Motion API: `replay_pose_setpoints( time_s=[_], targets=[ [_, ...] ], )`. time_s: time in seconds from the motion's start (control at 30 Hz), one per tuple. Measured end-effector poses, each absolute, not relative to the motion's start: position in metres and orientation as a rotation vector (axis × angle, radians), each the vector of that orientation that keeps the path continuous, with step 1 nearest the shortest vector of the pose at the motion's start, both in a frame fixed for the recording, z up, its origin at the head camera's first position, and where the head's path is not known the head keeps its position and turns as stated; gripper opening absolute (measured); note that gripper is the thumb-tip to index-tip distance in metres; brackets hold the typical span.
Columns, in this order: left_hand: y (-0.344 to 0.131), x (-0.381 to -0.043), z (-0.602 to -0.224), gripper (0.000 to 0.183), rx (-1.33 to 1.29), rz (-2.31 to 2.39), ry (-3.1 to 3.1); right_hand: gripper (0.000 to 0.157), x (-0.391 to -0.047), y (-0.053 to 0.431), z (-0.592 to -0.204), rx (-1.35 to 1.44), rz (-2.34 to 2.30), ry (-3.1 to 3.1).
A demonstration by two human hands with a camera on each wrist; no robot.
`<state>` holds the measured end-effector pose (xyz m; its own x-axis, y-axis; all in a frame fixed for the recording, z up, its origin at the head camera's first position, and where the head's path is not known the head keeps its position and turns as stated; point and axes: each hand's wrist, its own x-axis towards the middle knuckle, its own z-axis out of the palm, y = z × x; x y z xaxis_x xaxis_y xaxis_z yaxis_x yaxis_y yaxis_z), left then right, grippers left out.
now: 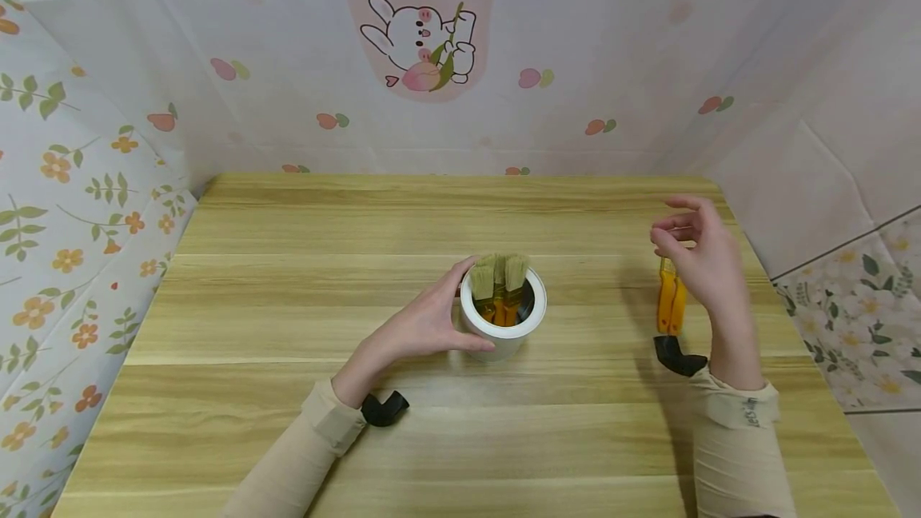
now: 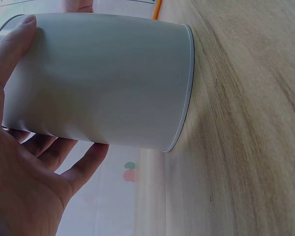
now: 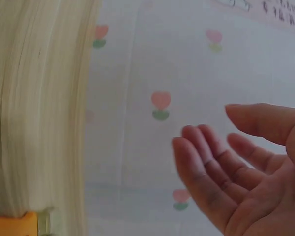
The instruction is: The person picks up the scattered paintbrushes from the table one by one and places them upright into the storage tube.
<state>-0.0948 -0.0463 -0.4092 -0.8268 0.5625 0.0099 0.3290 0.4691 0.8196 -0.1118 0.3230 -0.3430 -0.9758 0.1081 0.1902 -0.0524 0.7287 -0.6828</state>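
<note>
My left hand (image 1: 424, 318) grips a white round pot (image 1: 498, 348) from its left side, thumb and fingers spread around the wall. The pot (image 2: 98, 81) stands upright on the table in the left wrist view. Inside it, paintbrushes (image 1: 498, 282) with orange handles stand bristles up above the rim. Over at the right, my right hand (image 1: 698, 250) is raised above orange-handled paintbrushes (image 1: 671, 306) lying on the table, hiding part of them. Nothing shows between the loosely bent fingers (image 3: 201, 172) of that hand in the right wrist view.
The wooden table (image 1: 288, 286) meets a patterned cloth (image 1: 590, 54) behind it and a flowered cloth (image 1: 65, 246) at left. Black pieces (image 1: 384, 408) show at both wrists. An orange handle (image 3: 12, 225) appears at the right wrist view's lower corner.
</note>
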Motion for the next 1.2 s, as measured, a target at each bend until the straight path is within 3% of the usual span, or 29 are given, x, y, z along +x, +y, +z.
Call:
replay_pose_setpoints(
  time_s=[0.6,1.2],
  targets=[
    [-0.046,-0.095,-0.409,0.119,0.771,1.282,2.465,0.08,-0.122,0.362,-0.362,-0.24,1.059,-3.175],
    [-0.046,-0.094,-0.407,0.117,0.739,1.249,2.47,0.077,-0.128,0.376,-0.387,-0.487,1.025,-3.272]
  ],
)
